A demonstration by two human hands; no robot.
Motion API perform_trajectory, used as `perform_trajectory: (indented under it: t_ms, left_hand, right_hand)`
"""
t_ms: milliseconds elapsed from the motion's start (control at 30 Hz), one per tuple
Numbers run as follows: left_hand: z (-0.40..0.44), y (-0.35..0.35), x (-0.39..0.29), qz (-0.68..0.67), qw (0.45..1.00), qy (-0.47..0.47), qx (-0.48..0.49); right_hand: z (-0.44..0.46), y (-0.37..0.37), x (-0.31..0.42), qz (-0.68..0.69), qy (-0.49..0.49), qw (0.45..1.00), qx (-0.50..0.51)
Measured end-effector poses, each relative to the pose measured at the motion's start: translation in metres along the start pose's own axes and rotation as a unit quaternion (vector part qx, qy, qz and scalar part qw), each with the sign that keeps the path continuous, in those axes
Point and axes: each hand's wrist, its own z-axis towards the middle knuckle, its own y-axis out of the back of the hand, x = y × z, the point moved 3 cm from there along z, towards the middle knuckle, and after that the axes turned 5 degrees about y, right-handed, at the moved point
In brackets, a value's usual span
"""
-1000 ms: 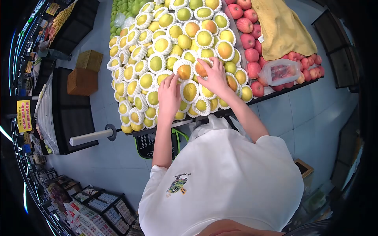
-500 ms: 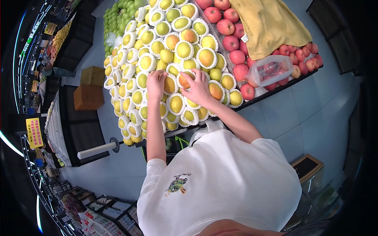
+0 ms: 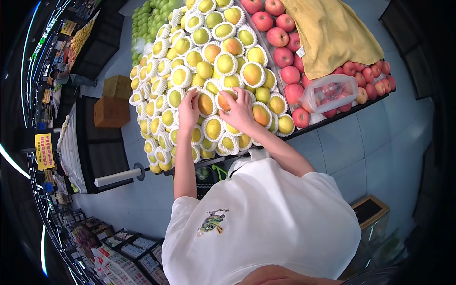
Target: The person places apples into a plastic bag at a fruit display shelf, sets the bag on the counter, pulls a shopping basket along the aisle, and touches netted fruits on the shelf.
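Observation:
Yellow pears point(image 3: 213, 127), many in white foam nets, are heaped on the stand before me. My left hand point(image 3: 189, 110) is at the left side of an orange-blushed pear point(image 3: 206, 104), its thumb and fingers bent close together. What lies between those fingertips, if anything, is hidden. To its right, my right hand point(image 3: 240, 112) curls its thumb and fingers round another blushed pear point(image 3: 223, 103) in a foam net. That pear still sits among the others, partly covered by the hand.
Red apples point(image 3: 283, 57) fill the section to the right, with a yellow cloth point(image 3: 332, 33) and a clear plastic container point(image 3: 330, 93) over some. Green fruit point(image 3: 154, 19) lies at the back left. Cardboard boxes point(image 3: 111, 112) stand on the floor at left.
The whole view has shifted slightly, so the stand appears a little further right and lower. Both hands stay at the same pears, with nearly the same finger positions.

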Motion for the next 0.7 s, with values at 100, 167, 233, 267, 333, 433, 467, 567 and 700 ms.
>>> perform_trajectory:
  t_ms: [100,167,233,267,333,433,467,567,700]
  left_hand:
    - [-0.014,0.000,-0.004,-0.010,0.999,0.051,-0.007]
    - [-0.019,-0.003,-0.013,0.013,0.998,0.058,0.001]
    - [-0.023,-0.008,-0.018,-0.007,0.999,0.022,-0.022]
    - [-0.024,-0.010,-0.018,0.022,0.999,0.027,0.004]
    - [-0.024,-0.013,-0.015,0.035,0.999,0.001,0.008]
    - [-0.016,-0.015,-0.009,0.042,0.999,-0.021,0.025]
    - [-0.010,-0.014,-0.003,0.042,0.998,-0.015,0.046]
    - [0.002,-0.012,-0.006,-0.026,0.998,0.017,0.059]
    - [0.004,-0.010,-0.008,-0.060,0.997,0.030,0.042]
  right_hand:
    - [0.002,-0.001,0.000,0.036,-0.029,0.998,0.034]
    - [0.003,-0.001,0.000,0.036,-0.018,0.999,0.024]
    - [0.002,-0.002,-0.001,0.052,-0.020,0.998,0.025]
    - [0.001,-0.003,-0.002,0.077,-0.011,0.997,0.023]
    - [-0.001,-0.004,-0.003,0.100,-0.004,0.995,0.026]
    - [-0.003,-0.004,-0.005,0.118,0.015,0.993,0.010]
    - [-0.003,-0.004,-0.005,0.126,0.013,0.992,0.007]
    - [-0.001,-0.004,-0.005,0.154,-0.003,0.988,-0.003]
    - [0.000,-0.004,-0.004,0.165,-0.019,0.986,-0.020]
